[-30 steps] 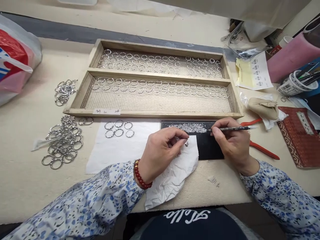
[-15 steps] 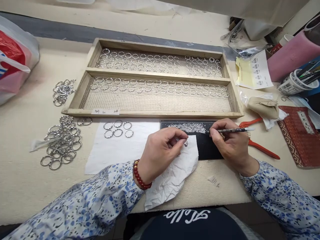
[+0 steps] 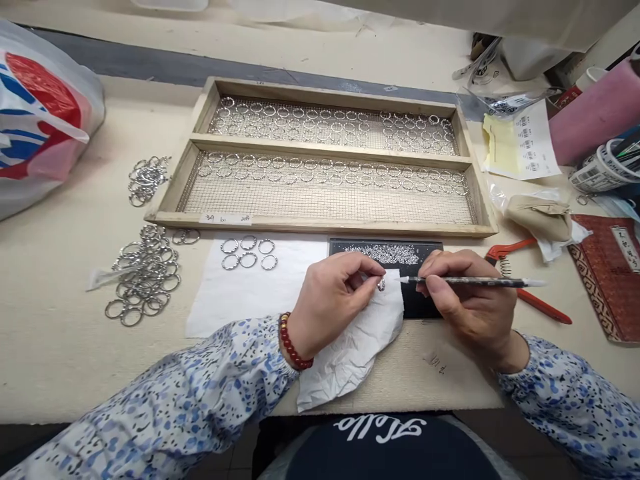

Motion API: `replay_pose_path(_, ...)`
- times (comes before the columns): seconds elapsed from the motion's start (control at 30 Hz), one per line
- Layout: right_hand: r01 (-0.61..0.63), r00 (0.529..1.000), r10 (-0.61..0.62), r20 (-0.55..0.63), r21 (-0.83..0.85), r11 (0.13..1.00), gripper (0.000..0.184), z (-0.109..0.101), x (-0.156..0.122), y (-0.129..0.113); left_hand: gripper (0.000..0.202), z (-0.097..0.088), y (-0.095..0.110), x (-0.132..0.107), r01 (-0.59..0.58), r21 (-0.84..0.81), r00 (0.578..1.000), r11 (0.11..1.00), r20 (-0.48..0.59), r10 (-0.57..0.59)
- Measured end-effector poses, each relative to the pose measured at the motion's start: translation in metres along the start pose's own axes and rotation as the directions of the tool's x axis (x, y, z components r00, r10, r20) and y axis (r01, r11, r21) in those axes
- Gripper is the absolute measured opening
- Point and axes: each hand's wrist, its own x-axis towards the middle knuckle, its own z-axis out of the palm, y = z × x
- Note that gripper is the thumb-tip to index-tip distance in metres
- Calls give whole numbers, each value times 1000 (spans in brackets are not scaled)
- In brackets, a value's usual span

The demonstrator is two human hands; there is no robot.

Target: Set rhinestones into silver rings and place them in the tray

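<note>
My left hand (image 3: 340, 300) is closed, thumb and forefinger pinching a small silver ring (image 3: 381, 285), most of it hidden by the fingers. Under that hand lies a crumpled white tissue (image 3: 350, 370). My right hand (image 3: 470, 303) grips a slim pencil-like stick with a pale tip (image 3: 480, 283), its point close to the ring. Behind both hands is a black tray (image 3: 423, 303) with many tiny shiny stones (image 3: 385, 254) along its far part. Several silver rings (image 3: 248, 260) sit in two rows on a white sheet (image 3: 215, 293) to the left.
A wooden frame with mesh (image 3: 320, 230) holds rows of rings. Piles of rings (image 3: 150, 273) lie at left beside a plastic bag (image 3: 45, 127). Red-handled pliers (image 3: 545, 307), a red booklet (image 3: 610, 280) and a cup of pens (image 3: 600, 175) are at right.
The stick's tip has moved from the stones toward the ring, and my right hand has come nearer the front. My left hand keeps its pinch. The whole view has shifted slightly.
</note>
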Motion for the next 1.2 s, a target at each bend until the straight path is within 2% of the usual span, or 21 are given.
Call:
replay_pose_path(0.17,15,997,-19,73,54,998,9,2,-3,0,12,1,1,0,-8,11,1000,1000,3,8)
replay_pose_path(0.8,39,995,-42,93,28,999,8,4,-3,2,14,1,-3,0,-71,28,997,997,-30,72)
replay_pose_path(1.2,27,995,-32,91,52,998,10,3,-4,2,14,3,-5,0,-63,18,998,998,-22,63)
